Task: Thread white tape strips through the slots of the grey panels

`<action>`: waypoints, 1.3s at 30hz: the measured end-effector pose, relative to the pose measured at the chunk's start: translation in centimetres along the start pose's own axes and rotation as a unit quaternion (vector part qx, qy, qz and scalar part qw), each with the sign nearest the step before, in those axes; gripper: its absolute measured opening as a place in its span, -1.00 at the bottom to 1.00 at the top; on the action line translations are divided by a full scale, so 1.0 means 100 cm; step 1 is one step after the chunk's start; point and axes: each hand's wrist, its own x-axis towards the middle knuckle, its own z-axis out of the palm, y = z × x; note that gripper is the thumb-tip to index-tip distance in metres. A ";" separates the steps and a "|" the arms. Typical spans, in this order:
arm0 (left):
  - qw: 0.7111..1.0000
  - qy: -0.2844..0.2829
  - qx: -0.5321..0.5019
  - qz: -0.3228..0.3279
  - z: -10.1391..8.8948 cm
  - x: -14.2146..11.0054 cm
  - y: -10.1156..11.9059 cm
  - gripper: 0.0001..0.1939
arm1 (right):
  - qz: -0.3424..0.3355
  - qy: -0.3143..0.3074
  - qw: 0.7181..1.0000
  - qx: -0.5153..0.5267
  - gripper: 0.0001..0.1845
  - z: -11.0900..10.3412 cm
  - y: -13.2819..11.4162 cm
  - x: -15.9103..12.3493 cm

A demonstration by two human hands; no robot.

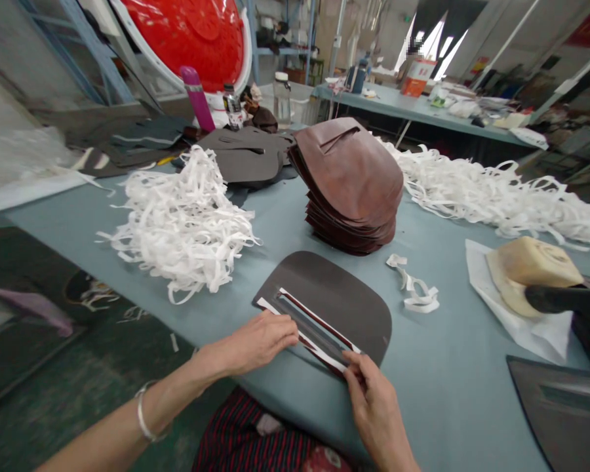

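Note:
A dark grey leather panel (337,288) with rounded corners lies flat near the table's front edge, a long slot cut through it. White strip (319,352) runs along the panel's near edge, and more white lines the far side of the slot; a thin brown edge shows beside it. My left hand (268,337) is closed over the panel's near edge at the strip, its fingertips partly hidden. At the near right corner my right hand (371,393) pinches the same edge, where strip and brown edge curve up slightly.
Behind the panel stands a stack of brown leather pieces (351,183). White strip heaps lie left (187,223) and right (486,190). Loose strip scraps (417,288), a pale block with a black handle (535,269) and another dark panel (560,406) are on the right.

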 end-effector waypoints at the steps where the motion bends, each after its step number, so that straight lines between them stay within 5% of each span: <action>1: 1.000 0.013 0.016 -0.005 -0.004 -0.003 -0.007 -0.68 | -0.004 0.011 1.000 -0.016 -0.77 -0.001 0.005 -0.001; 6: 0.992 0.060 -0.056 -0.099 -0.015 -0.009 -0.027 -0.67 | 0.009 0.041 0.997 -0.064 -0.72 0.003 0.015 0.000; 14: 0.926 0.098 -0.292 -0.217 -0.014 -0.002 -0.031 -0.66 | 0.045 0.026 0.996 -0.077 -0.70 0.008 0.017 -0.003; 23: 0.955 0.160 -0.076 -0.237 -0.018 0.006 -0.041 -0.82 | 0.067 0.024 0.994 -0.080 -0.65 0.010 0.016 -0.002; 39: 0.943 0.141 -0.032 -0.299 -0.010 0.021 -0.060 -0.82 | 0.117 0.033 0.986 -0.110 -0.69 0.011 0.024 0.001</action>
